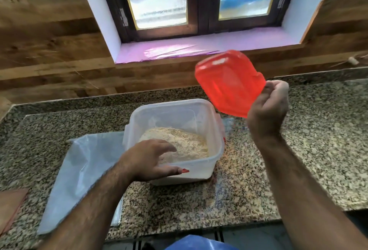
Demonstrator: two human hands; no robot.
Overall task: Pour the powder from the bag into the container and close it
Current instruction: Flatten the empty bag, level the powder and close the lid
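- The right hand is curled closed, pinching the near right edge of a translucent red square plastic lid between thumb and fingers; the lid is lifted in the air, tilted, above and to the right of the container.
- The left hand is loosely spread, fingers slightly bent over the near left corner of the clear square plastic container, with the thumb lying along the near rim beside a small red clip; it grips nothing.
- The container stands open on the speckled granite counter and holds a mound of pale beige powder; the left hand covers part of the mound.
- A crumpled translucent plastic bag lies flat on the counter to the left of the container, touching its left wall, partly under the left forearm.
- Beyond the counter are a wood-panelled wall and a dark-framed window.
- Both forearms reach in from the near edge, the right one raised well above the counter, the left one low.
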